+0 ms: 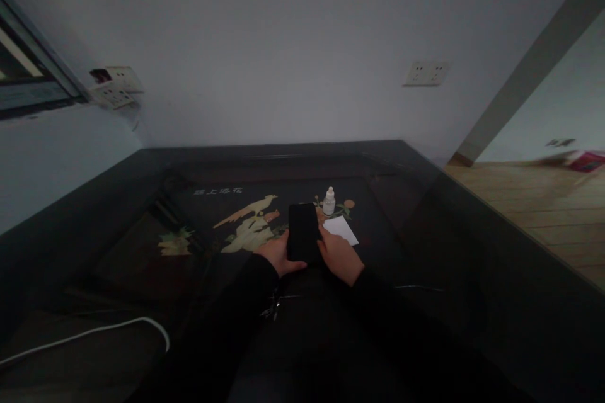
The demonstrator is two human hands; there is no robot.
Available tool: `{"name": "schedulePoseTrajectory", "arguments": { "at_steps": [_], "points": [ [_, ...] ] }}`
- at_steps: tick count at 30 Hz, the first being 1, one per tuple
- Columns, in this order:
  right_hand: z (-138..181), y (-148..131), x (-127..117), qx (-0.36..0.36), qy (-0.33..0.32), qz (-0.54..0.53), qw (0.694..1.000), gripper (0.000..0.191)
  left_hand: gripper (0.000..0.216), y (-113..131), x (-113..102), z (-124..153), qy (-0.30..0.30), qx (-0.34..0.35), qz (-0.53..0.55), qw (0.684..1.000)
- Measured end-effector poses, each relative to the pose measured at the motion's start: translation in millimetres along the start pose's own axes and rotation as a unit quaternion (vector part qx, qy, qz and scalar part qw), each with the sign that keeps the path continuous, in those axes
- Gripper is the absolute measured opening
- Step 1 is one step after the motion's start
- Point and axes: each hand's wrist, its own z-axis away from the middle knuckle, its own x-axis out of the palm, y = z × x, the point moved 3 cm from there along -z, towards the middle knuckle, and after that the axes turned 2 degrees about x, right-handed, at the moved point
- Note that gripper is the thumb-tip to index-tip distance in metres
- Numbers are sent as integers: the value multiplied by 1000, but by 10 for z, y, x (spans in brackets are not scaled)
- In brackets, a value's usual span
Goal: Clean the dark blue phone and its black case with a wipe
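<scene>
A black smartphone (303, 232) with a dark screen is held between my two hands above the dark table. My left hand (278, 254) grips its left edge, the thumb lying along the bottom. On the other side, my right hand (341, 257) closes on the right edge. Just beyond my right hand lies a white piece of paper or cloth (344, 228), partly covered by that hand. Behind it a small white dropper bottle (329, 201) stands upright with its cap on. Most of my fingers are hidden beneath the phone.
The dark glossy table (378, 167) carries an inlaid bird and flower picture. A white cable (94, 330) curves across the lower left. Wall sockets (426, 73) sit behind the table, with a plugged-in adapter (113, 93) at the left corner. Wooden floor (520, 201) shows at right.
</scene>
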Motion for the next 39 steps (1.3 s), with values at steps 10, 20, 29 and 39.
{"name": "schedulePoseTrajectory", "arguments": {
  "at_steps": [10,20,29,39],
  "points": [
    [86,590,-297,-102,135,60,984,33,87,127,-49,88,5,-30,-79,996],
    [171,550,-98,-93,149,123,977,31,85,192,-28,120,25,-54,-144,988],
    [191,539,-154,-93,142,109,979,30,85,253,-21,147,26,-49,-176,983],
    [162,616,-128,-103,174,48,978,34,85,196,-14,123,38,-35,-166,985]
  ]
}}
